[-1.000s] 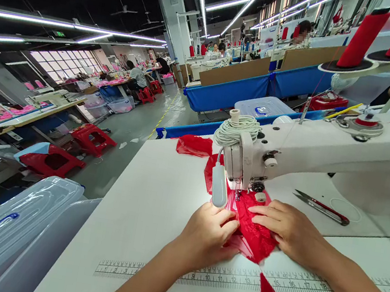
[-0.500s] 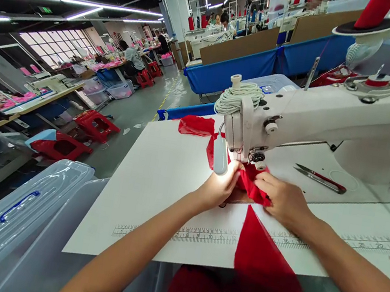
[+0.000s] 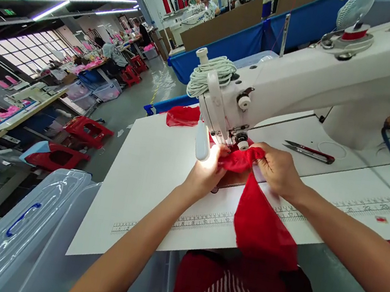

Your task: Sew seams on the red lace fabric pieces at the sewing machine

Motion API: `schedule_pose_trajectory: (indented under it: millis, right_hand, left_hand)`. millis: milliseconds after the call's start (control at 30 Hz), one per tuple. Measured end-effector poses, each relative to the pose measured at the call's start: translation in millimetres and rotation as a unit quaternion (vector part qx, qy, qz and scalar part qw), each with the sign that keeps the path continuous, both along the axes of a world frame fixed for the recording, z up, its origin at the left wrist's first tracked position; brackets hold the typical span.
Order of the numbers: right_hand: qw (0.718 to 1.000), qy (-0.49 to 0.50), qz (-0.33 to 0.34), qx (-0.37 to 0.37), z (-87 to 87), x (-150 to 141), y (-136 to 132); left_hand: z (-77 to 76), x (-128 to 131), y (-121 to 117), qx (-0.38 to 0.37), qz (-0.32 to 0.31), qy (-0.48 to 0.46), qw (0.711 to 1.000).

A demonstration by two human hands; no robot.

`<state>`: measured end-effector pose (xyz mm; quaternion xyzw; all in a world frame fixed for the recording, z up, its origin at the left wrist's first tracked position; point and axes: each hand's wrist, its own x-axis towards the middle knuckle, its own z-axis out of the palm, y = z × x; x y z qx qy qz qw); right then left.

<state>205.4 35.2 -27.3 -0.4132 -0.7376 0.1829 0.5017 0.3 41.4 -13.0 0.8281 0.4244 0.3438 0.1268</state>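
Note:
A white sewing machine (image 3: 282,91) stands over the white table, its needle area lit by a small lamp. Red fabric (image 3: 264,222) runs from under the presser foot, between my hands, and down over the front edge toward my lap. My left hand (image 3: 208,168) pinches the cloth just left of the foot, close to the lamp. On the other side, my right hand (image 3: 275,167) grips a gathered part of the same cloth with fingers closed. More of the red cloth lies behind the machine head on the left. The needle tip is hidden.
Thread snips (image 3: 309,152) lie on the machine bed to the right. A printed ruler (image 3: 205,221) runs along the table's front. Clear plastic boxes (image 3: 17,226) stand at the left below the table. Red stools (image 3: 87,131) and co-workers are farther off.
My right hand has lifted the cloth and spread it from the foot; the hanging piece now joins up to it. The view has shifted, so the machine sits farther left and higher.

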Motion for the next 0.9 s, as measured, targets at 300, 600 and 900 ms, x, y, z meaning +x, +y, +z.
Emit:
schedule_pose_trajectory:
  millis: [300,600,900]
  right_hand:
    - [0.999,-0.024,0.017,0.046,-3.4,2,3]
    - [0.989,-0.013,-0.136,0.065,-0.5,14,9]
    - [0.997,-0.076,-0.004,0.032,1.1,4,4]
  left_hand:
    - [1.2,8,7,0.000,0.029,0.037,0.999]
    - [8.3,5,6,-0.008,0.016,0.050,0.999]
    - [7.6,2,8,-0.008,-0.007,0.051,0.999]
